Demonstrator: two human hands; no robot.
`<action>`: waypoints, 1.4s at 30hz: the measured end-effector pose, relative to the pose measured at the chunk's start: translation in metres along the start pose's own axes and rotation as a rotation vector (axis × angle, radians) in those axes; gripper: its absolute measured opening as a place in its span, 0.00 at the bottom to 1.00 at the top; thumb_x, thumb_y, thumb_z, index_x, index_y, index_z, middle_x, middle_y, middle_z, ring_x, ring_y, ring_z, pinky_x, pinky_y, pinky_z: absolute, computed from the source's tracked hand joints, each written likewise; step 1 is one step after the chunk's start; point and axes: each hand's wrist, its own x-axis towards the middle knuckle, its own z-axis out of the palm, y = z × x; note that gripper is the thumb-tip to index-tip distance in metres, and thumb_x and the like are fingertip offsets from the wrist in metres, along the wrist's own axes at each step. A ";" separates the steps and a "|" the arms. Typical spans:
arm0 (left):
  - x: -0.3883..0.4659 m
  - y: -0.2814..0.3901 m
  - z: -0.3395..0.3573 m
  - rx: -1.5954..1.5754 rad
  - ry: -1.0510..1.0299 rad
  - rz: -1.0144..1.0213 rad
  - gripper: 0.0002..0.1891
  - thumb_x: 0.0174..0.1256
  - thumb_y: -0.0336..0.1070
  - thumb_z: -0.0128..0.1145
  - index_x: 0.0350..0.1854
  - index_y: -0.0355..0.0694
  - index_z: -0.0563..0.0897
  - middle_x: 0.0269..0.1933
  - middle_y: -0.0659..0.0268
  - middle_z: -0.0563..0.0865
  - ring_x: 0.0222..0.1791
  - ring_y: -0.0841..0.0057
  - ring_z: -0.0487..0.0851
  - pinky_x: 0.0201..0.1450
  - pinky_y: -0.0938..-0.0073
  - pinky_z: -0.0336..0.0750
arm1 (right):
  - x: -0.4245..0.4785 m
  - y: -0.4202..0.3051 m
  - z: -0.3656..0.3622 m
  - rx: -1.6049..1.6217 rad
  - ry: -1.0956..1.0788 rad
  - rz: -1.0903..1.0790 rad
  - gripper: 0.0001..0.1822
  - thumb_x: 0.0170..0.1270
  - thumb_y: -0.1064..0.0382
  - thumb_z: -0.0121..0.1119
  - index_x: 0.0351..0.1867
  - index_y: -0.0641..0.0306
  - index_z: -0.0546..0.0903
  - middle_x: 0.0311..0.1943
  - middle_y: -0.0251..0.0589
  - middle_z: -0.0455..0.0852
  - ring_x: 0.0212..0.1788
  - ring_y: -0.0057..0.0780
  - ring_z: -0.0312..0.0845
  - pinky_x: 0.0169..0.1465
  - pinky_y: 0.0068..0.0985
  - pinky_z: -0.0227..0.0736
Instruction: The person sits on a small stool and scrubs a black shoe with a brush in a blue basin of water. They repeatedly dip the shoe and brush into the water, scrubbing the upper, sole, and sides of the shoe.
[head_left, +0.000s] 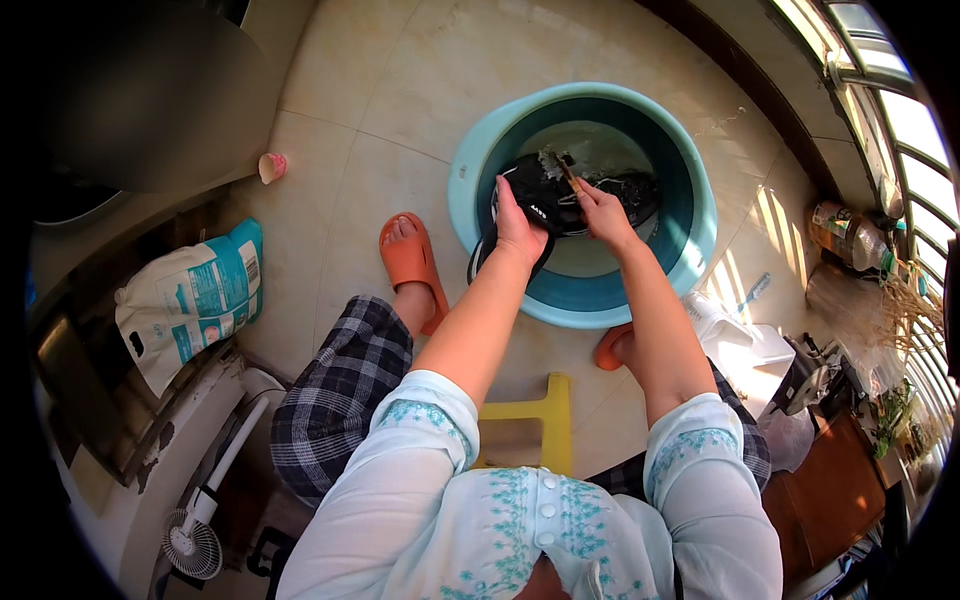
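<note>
A round blue-green plastic tub (472, 180) stands on the floor before me, with cloudy water (600, 259) in it. In the tub lies a black fabric item (525, 180), perhaps a bag or a shoe, with white trim and white lettering. My left hand (519, 229) holds its near left side, thumb up along the edge and a black strap beside the palm. In my right hand (602, 214) is the wooden handle of a brush (568, 174). The brush's head touches the black fabric amid some foam; its bristles are hard to make out.
A yellow plastic stool (555, 420) stands between my legs. On the right are a white plastic container (750, 352), a blue toothbrush (754, 291) and plastic bottles (847, 232). A pink paper cup (272, 167), a teal-and-white bag (199, 300) and a small fan (193, 541) are on the left.
</note>
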 end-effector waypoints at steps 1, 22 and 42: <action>0.002 0.003 -0.002 -0.011 0.021 -0.004 0.34 0.68 0.67 0.35 0.60 0.43 0.74 0.59 0.61 0.78 0.60 0.62 0.74 0.65 0.59 0.64 | -0.017 -0.017 0.000 0.159 -0.120 0.080 0.19 0.68 0.59 0.46 0.58 0.53 0.77 0.38 0.56 0.85 0.40 0.50 0.82 0.47 0.33 0.74; 0.003 -0.001 -0.020 -0.157 -0.027 -0.100 0.27 0.73 0.57 0.35 0.57 0.40 0.75 0.55 0.59 0.80 0.57 0.62 0.76 0.63 0.60 0.68 | -0.078 -0.087 0.006 -0.372 -0.076 -0.107 0.23 0.65 0.61 0.47 0.64 0.48 0.71 0.27 0.57 0.83 0.32 0.52 0.81 0.39 0.42 0.74; 0.011 0.004 -0.014 -0.051 0.074 0.040 0.31 0.71 0.61 0.40 0.62 0.39 0.71 0.61 0.61 0.76 0.60 0.64 0.73 0.65 0.62 0.65 | -0.081 -0.030 0.003 0.108 -0.160 0.000 0.22 0.69 0.63 0.48 0.64 0.54 0.71 0.45 0.45 0.85 0.43 0.24 0.80 0.49 0.21 0.70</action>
